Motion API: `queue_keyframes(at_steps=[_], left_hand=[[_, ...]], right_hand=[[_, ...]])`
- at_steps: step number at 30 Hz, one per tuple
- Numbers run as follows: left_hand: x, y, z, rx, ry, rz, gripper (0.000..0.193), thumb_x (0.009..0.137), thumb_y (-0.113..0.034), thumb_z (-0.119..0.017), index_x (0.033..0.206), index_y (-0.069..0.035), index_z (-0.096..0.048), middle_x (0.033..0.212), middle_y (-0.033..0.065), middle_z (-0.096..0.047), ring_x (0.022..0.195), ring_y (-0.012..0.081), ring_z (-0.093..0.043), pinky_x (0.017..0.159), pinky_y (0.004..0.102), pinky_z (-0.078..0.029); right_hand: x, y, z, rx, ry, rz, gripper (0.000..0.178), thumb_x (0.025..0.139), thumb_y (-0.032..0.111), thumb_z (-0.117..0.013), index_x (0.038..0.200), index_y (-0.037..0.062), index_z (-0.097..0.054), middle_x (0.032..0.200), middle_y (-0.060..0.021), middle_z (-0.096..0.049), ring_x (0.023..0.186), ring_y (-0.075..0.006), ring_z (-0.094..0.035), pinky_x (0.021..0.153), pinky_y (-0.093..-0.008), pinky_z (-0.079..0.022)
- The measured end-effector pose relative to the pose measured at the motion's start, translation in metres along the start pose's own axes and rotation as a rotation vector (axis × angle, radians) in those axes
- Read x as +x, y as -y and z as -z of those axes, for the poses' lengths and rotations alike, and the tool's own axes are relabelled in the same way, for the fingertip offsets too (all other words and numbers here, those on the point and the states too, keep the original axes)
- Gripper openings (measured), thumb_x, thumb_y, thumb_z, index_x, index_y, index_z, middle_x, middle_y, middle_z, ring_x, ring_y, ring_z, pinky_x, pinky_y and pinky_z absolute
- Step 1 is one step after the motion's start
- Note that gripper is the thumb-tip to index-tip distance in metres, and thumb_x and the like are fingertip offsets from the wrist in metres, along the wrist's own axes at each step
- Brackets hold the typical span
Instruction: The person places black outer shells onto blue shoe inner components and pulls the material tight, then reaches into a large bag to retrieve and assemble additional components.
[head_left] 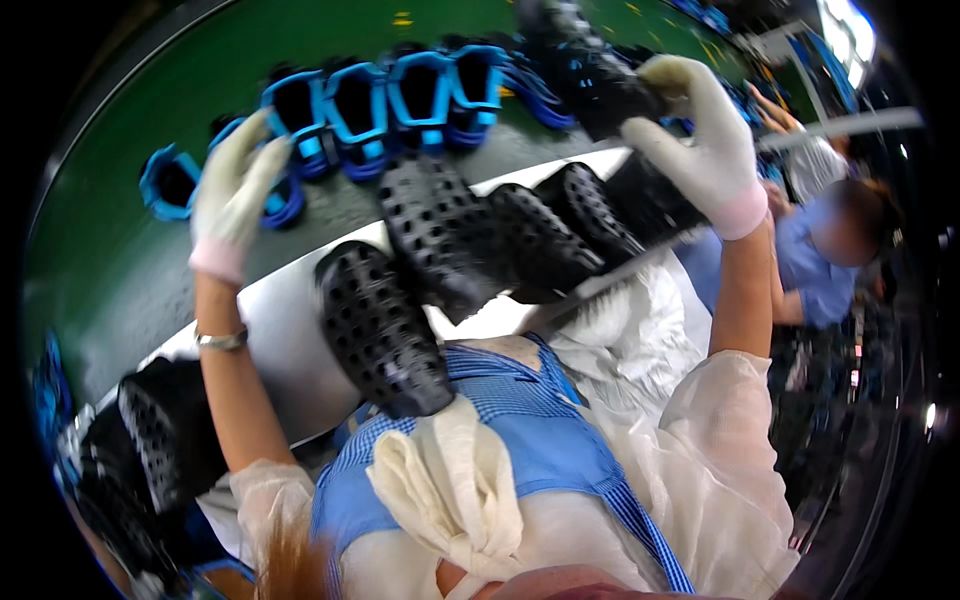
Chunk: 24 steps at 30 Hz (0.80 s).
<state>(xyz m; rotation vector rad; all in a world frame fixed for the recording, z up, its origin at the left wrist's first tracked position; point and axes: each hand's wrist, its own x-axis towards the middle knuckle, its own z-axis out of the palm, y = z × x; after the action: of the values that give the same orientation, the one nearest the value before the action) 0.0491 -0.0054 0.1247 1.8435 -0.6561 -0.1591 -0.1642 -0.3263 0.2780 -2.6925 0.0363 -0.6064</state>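
Observation:
My left hand (pixel 235 190), in a white glove with a pink cuff, is raised at the left in front of the blue-rimmed black pieces (pixel 357 110). Its thumb and fingers are parted, and I see nothing between them. At the upper right, my gloved right hand (pixel 705 150) curls round the end of a long black studded piece (pixel 585 75), which is blurred by motion. Between my hands, several black shoe-shaped pieces with rows of holes (pixel 435 215) lie along a white surface. One such holed piece (pixel 380 325) stands nearest my body.
The white bench surface (pixel 290 340) runs slantwise before me, with a green floor (pixel 120 260) beyond. More black holed pieces (pixel 150 430) are at the lower left. A co-worker in blue (pixel 815 250) is close on the right, beside a white plastic bag (pixel 640 320).

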Motion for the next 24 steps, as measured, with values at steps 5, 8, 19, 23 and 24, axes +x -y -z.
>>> queue_keyframes(at_steps=[5,8,19,23,24], left_hand=[[-0.016,-0.028,-0.002,-1.008,0.22,0.085,0.059,0.092,-0.037,-0.055,0.134,0.001,-0.039,0.132,0.0139,-0.047,0.118,0.0246,-0.05,0.101,0.0382,-0.04],[-0.024,-0.033,0.005,-1.219,0.116,0.067,0.048,0.094,-0.033,-0.054,0.128,0.0,-0.045,0.123,0.0108,-0.054,0.111,0.0207,-0.054,0.098,0.0362,-0.042],[-0.043,0.01,0.024,-1.009,-0.237,0.286,0.042,0.088,-0.039,-0.063,0.109,-0.003,-0.058,0.103,0.0072,-0.062,0.091,0.0192,-0.063,0.076,0.0357,-0.054],[-0.045,0.015,0.038,0.15,-0.121,0.294,0.043,0.087,-0.036,-0.062,0.114,-0.002,-0.058,0.101,0.0094,-0.063,0.088,0.0172,-0.061,0.068,0.031,-0.052],[-0.047,0.019,0.036,-0.027,-0.178,0.293,0.047,0.088,-0.034,-0.061,0.121,-0.002,-0.054,0.1,0.0093,-0.062,0.085,0.0166,-0.061,0.067,0.0284,-0.05]], right_hand=[[0.073,0.085,-0.088,0.199,0.251,0.375,0.037,0.072,0.016,-0.069,0.106,0.0038,-0.057,0.095,-0.0122,-0.059,0.085,-0.025,-0.062,0.078,-0.033,-0.051],[0.091,0.115,-0.129,0.269,0.288,0.46,0.037,0.074,0.021,-0.069,0.103,0.0027,-0.057,0.093,-0.0144,-0.061,0.081,-0.0278,-0.063,0.071,-0.035,-0.051],[0.117,0.141,-0.193,0.072,0.592,0.29,0.041,0.081,0.041,-0.057,0.075,0.0,-0.062,0.064,-0.0157,-0.06,0.062,-0.0292,-0.062,0.059,-0.0367,-0.049],[0.131,0.111,-0.2,0.239,0.61,0.142,0.035,0.08,0.037,-0.057,0.074,0.0031,-0.063,0.066,-0.0141,-0.06,0.061,-0.0259,-0.059,0.061,-0.0344,-0.048],[0.137,0.107,-0.204,0.176,0.621,0.186,0.034,0.081,0.036,-0.055,0.074,0.0038,-0.063,0.067,-0.0145,-0.06,0.062,-0.0274,-0.06,0.062,-0.0358,-0.049]])
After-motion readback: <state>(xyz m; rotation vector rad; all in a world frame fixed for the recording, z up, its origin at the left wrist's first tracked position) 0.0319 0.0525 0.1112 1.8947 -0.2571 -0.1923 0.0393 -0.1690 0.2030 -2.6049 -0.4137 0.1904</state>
